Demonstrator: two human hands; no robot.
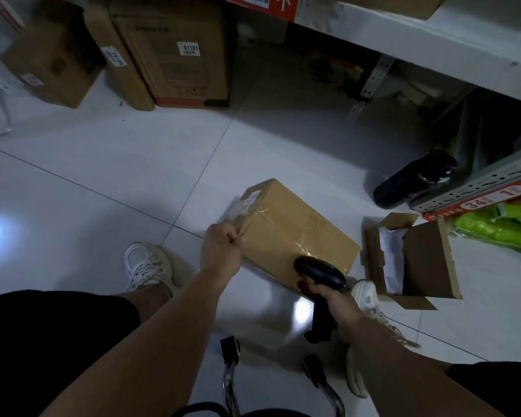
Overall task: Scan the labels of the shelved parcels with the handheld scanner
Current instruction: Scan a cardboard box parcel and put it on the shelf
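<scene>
A taped brown cardboard parcel lies on the white tiled floor between my feet. A white label sits on its far left end. My left hand grips the parcel's left corner with curled fingers. My right hand holds the black handheld scanner by its handle. The scanner's head hangs over the parcel's near right corner.
Tall labelled boxes stand on the floor at the back left. A white metal shelf runs along the right, with a black bottle beside its post. An opened small carton and green packs lie at the right. Chair legs are below me.
</scene>
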